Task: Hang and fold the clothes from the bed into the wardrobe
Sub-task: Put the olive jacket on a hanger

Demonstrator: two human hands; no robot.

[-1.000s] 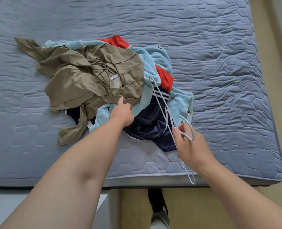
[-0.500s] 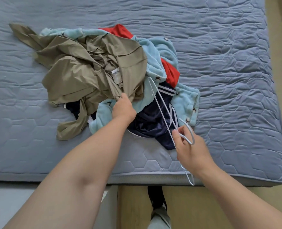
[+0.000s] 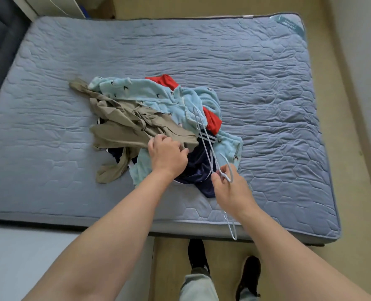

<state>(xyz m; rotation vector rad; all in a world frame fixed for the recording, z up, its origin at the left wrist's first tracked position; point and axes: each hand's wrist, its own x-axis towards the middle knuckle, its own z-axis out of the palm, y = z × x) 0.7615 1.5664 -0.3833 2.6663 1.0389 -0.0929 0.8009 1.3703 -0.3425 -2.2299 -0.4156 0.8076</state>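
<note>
The crumpled khaki fabric garment lies on top of the clothes pile on the grey-blue quilted bed. The left hand grips its near edge. The right hand pinches thin pale-blue hangers near their hooks. This looks like the pick-up step; next, the garment needs lifting clear of the pile and threading onto a hanger.

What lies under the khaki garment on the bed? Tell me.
Under the khaki garment a light blue fleece shows at its far and near edges, navy fabric at its near edge. The rest beneath is covered.
</note>
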